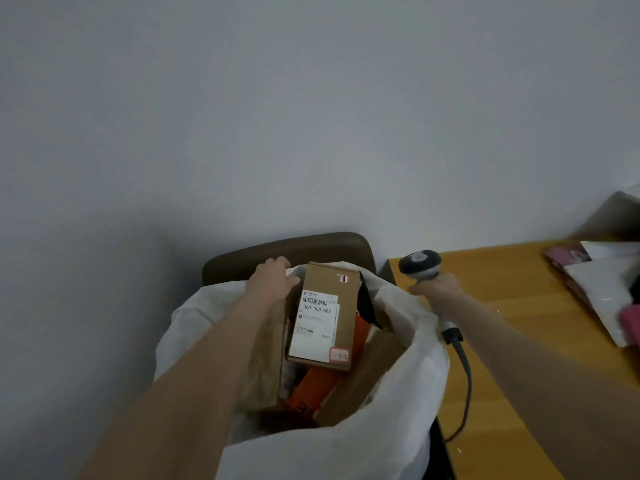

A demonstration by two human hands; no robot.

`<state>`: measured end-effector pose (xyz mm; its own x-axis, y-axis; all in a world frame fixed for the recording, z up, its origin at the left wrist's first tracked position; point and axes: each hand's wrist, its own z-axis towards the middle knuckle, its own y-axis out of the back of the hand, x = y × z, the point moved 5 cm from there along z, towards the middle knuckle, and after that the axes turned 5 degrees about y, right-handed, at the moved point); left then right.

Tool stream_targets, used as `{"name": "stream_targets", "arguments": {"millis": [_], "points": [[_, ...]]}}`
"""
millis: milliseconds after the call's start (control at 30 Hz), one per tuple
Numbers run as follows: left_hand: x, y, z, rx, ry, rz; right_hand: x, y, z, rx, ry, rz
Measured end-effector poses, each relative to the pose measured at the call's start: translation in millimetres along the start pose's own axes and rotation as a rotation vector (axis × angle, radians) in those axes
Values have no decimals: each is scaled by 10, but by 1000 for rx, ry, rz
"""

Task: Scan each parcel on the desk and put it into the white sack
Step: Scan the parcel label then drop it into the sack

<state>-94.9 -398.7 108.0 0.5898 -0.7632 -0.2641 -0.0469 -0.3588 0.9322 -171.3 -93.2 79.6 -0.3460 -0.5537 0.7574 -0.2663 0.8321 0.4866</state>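
The white sack (401,400) stands open below me, beside the wooden desk (509,358). A brown cardboard box (323,317) with a white barcode label lies tilted on top of the parcels inside. My left hand (272,280) holds that box at its far left corner, thumb against its side. Under it are an orange parcel (311,393) and other brown boxes. My right hand (438,289) grips the handle of a grey barcode scanner (420,263) above the desk's left edge, its head pointing up and its cable (465,372) hanging down.
White mailer bags (599,282) and pink parcels (568,254) lie at the desk's far right. A dark brown chair back (287,251) stands behind the sack against the plain wall. A grey object (620,213) sits at the right edge.
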Motion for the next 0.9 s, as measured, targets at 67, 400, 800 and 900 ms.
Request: {"name": "stream_targets", "arguments": {"millis": [67, 400, 800, 900], "points": [[36, -85, 278, 4, -15, 102, -10, -143, 70, 59, -20, -40], [325, -737, 1018, 352, 96, 139, -175, -438, 305, 89, -97, -214], [116, 57, 1154, -62, -97, -558, 93, -69, 269, -373, 54, -22], [9, 275, 1148, -51, -130, -700, 133, -3, 232, -388, 74, 22]]}}
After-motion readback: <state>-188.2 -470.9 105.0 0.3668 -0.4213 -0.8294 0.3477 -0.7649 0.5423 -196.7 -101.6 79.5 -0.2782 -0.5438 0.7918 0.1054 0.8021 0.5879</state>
